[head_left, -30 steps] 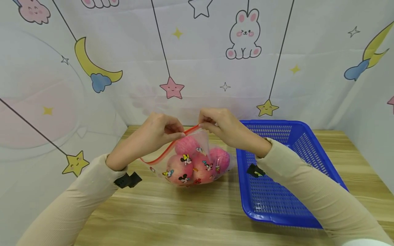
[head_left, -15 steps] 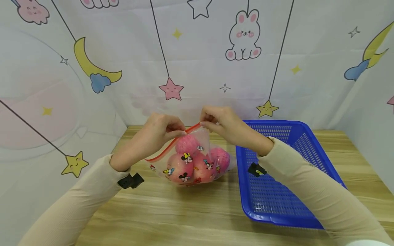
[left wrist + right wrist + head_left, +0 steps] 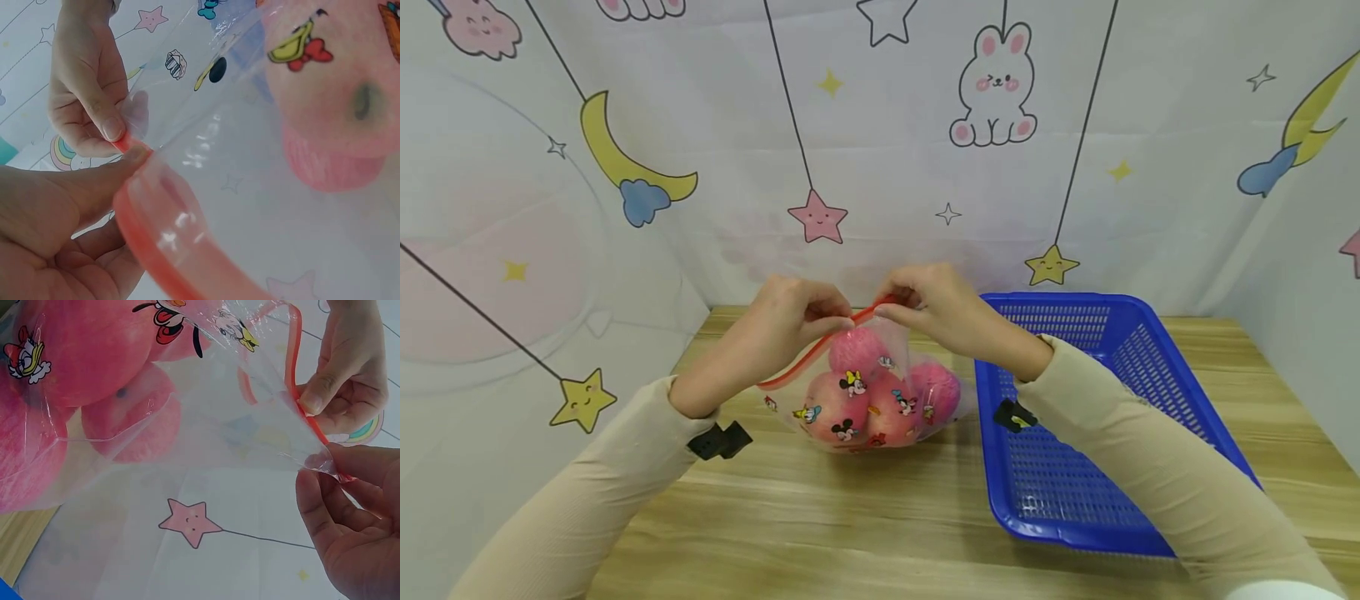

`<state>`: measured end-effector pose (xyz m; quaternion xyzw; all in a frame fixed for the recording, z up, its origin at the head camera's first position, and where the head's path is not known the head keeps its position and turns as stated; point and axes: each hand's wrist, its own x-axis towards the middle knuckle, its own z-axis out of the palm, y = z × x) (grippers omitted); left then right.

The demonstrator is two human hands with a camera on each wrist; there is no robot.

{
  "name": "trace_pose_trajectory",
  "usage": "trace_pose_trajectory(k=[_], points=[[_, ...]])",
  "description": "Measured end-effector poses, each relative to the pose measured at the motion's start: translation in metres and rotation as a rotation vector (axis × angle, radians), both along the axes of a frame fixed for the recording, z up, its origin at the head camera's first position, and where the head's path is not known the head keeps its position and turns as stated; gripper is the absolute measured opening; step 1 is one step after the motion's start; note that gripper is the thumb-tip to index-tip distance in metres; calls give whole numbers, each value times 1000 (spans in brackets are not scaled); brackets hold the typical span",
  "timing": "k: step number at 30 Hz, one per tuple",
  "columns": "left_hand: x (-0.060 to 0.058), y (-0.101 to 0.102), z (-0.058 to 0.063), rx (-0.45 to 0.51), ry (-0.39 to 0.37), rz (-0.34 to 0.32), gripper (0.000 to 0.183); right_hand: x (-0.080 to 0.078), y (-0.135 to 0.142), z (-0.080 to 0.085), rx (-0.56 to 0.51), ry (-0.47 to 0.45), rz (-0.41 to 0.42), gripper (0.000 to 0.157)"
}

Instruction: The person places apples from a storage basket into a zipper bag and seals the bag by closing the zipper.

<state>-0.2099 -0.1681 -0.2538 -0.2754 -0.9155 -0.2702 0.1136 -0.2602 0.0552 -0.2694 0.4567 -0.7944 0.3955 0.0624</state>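
Note:
A clear zip bag (image 3: 808,412) with cartoon prints and a red zip strip (image 3: 797,367) sits mid-table. Several pink-red apples (image 3: 835,404) show through its film, one with a dark stem dimple in the left wrist view. My left hand (image 3: 786,321) pinches the strip between thumb and fingers. Close beside it, my right hand (image 3: 936,308) pinches the same strip near the bag's far right corner. The right wrist view shows the film creased at the right fingertips (image 3: 309,481). Left of the left hand, the strip curves down in a loose arc.
A blue plastic basket (image 3: 988,467) with slotted walls stands right of the bag, and my right forearm passes over it. Under both lies a wood-grain table (image 3: 820,533). A white cloth (image 3: 880,167) printed with stars, moons and a rabbit hangs behind.
My right hand has slid left and slightly down along the strip, closer to the left hand. The left hand has shifted slightly right. The apples stay nearly in place.

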Motion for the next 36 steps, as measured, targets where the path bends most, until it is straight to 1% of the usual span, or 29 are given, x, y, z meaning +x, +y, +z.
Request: trace_pose_trajectory(k=[8,14,22,30,36], points=[[0,0,0,-1,-2,-9,5,2,0,0,-12,30,4,4],[1,-1,1,-13,-22,-29,4,6,0,-1,-19,70,10,5],[2,-3,0,-8,-40,-33,5,7,-1,-1,-11,104,10,5],[3,-4,-1,-15,-11,-34,6,8,0,-1,-15,111,21,7],[2,-4,-2,-17,-6,-43,6,8,2,-1,-24,113,32,7]])
